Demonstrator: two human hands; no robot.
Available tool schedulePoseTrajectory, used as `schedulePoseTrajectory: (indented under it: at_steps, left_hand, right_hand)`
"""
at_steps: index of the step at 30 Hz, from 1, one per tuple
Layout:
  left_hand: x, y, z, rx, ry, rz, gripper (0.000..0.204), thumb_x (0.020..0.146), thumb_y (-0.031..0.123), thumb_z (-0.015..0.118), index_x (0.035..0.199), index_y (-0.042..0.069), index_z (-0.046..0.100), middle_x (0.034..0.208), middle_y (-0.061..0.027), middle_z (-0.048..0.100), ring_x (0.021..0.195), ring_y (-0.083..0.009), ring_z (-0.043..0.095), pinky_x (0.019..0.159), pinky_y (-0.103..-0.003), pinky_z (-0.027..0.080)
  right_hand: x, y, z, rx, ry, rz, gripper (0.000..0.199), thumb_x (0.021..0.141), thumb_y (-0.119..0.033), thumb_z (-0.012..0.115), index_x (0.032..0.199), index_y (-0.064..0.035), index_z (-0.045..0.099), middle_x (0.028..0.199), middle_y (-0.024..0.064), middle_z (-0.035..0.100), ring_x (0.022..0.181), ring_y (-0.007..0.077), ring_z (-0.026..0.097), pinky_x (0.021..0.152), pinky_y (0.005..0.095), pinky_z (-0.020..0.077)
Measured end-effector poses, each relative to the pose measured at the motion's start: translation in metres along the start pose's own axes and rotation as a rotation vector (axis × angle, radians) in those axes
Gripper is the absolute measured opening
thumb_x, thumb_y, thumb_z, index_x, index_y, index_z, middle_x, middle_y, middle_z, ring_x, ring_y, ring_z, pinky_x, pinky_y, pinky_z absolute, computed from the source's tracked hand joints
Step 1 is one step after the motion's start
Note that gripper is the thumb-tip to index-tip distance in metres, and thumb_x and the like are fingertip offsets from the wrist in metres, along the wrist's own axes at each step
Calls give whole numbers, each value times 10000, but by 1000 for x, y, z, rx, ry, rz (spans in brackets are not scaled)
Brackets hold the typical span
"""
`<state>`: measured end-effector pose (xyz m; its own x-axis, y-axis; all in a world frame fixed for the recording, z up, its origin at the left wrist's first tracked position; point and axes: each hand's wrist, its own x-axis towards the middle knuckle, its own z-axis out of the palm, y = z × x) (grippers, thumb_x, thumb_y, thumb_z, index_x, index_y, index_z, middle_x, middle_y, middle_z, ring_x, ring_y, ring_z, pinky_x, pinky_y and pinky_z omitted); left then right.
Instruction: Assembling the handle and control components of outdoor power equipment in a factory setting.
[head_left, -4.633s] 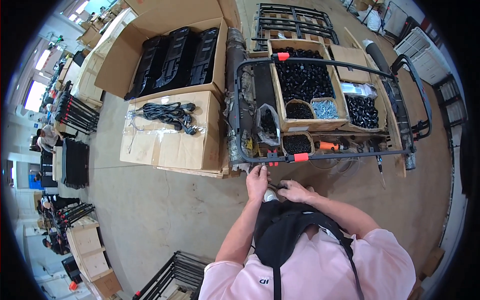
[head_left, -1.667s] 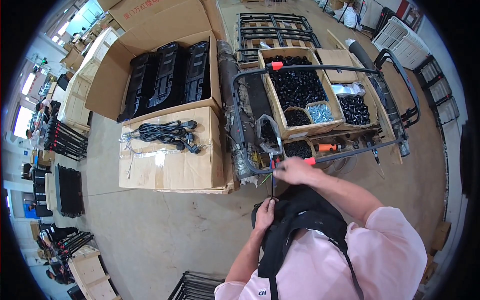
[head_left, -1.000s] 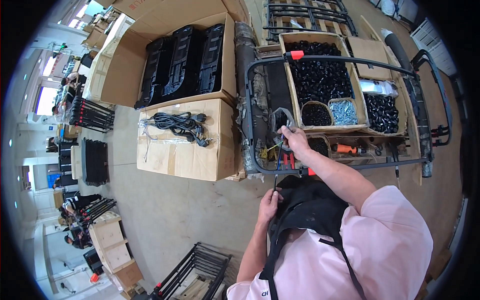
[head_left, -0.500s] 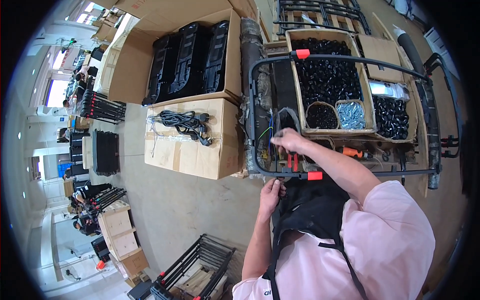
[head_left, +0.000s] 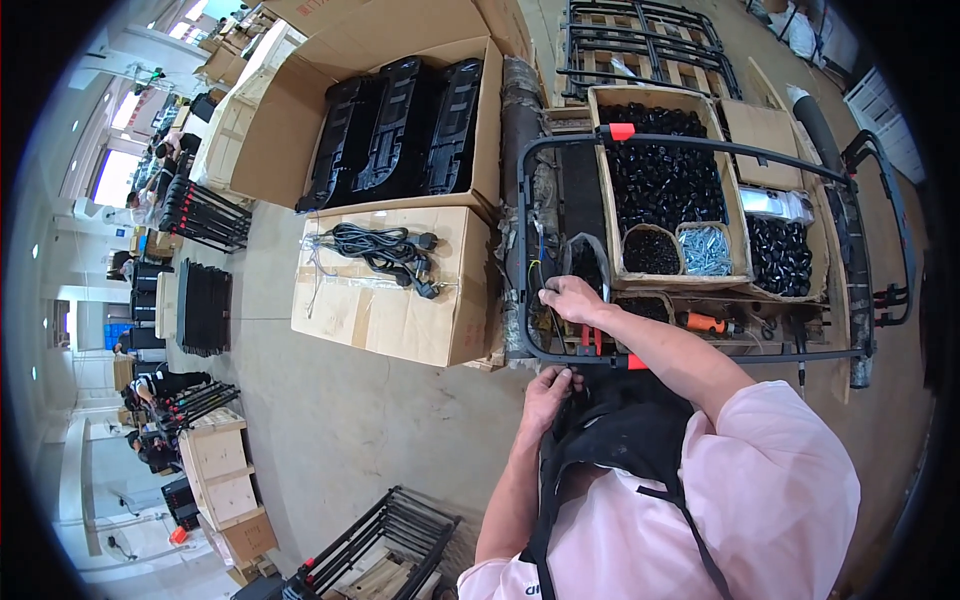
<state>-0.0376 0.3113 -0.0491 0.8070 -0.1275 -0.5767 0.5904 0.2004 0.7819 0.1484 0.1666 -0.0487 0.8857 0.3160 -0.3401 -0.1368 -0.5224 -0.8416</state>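
A black tubular frame (head_left: 522,215) with red clips (head_left: 622,131) lies across the bench in front of me. My right hand (head_left: 574,298) reaches over its left end, fingers curled near thin blue and yellow wires (head_left: 537,265); what the fingertips pinch is too small to make out. Just outside the frame's near bar is my left hand (head_left: 545,396), closed with thumb and finger together beside my black apron; its contents are hidden. Red-handled pliers (head_left: 588,338) sit between the hands, inside the frame.
Trays of black plastic parts (head_left: 665,170) and silver screws (head_left: 705,248) stand beneath the frame, with an orange tool (head_left: 705,322) nearby. Left are a carton of black mouldings (head_left: 400,130) and a closed carton (head_left: 380,325) with coiled black cables (head_left: 375,245). Stacked frames (head_left: 375,540) stand on the floor.
The whole view has shifted slightly, so bench and cartons sit lower and further right. Relative to the frame, my right hand is a little further left; the left hand stays by the near bar.
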Motion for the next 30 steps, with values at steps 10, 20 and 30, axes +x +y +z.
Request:
schedulePoseTrajectory:
  at_steps: [10,20,30]
  left_hand:
    - [3,-9,9,-86,135,-17,178,1050,168,652,1025,12,735,942,-55,769,750,-71,643,662,-225,487]
    - [2,-15,16,-126,227,-15,160,1032,151,662,1048,11,738,908,-48,751,725,-91,661,636,-233,495]
    - [2,-15,24,-198,256,0,149,1024,136,673,1021,7,748,869,-45,748,691,-89,651,620,-231,482]
  right_hand:
    - [10,-1,-6,-67,-93,-64,425,980,-325,615,1169,43,716,1109,279,738,1082,416,706,949,457,534]
    - [62,31,-66,-929,-147,-196,207,815,-162,656,885,-14,782,964,218,778,889,366,770,810,463,603]
    - [73,121,7,-1401,-319,-260,210,931,-205,630,1021,-134,805,1061,80,799,1007,267,763,828,412,531]
